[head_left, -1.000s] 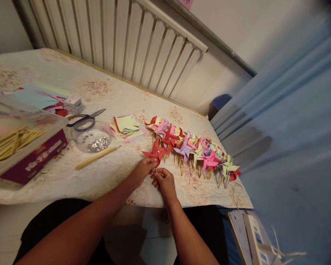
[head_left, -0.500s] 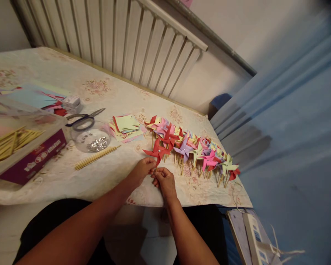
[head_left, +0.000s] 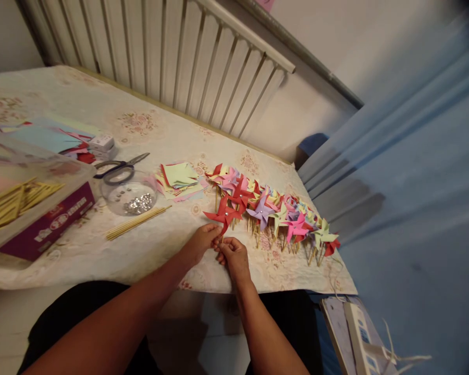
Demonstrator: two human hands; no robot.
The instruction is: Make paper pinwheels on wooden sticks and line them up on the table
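A red paper pinwheel with a silvery pin at its centre stands up between my two hands, on a thin wooden stick. My left hand is closed at the lower blade and the top of the stick. Just below, my right hand pinches the stick with thumb and fingers. Beyond them and to the right, many finished pinwheels in red, purple, pink, yellow and green lie in a dense row, sticks toward me. Several loose sticks lie together on the tablecloth to the left.
Left of the hands are a round clear dish of silvery pins, scissors, a stack of paper squares and a plastic box holding sticks. A power strip sits low at the right, beside a blue curtain.
Both hands keep their hold on the red pinwheel and its stick. The pinwheel's head has shifted very slightly; nothing else has visibly moved.
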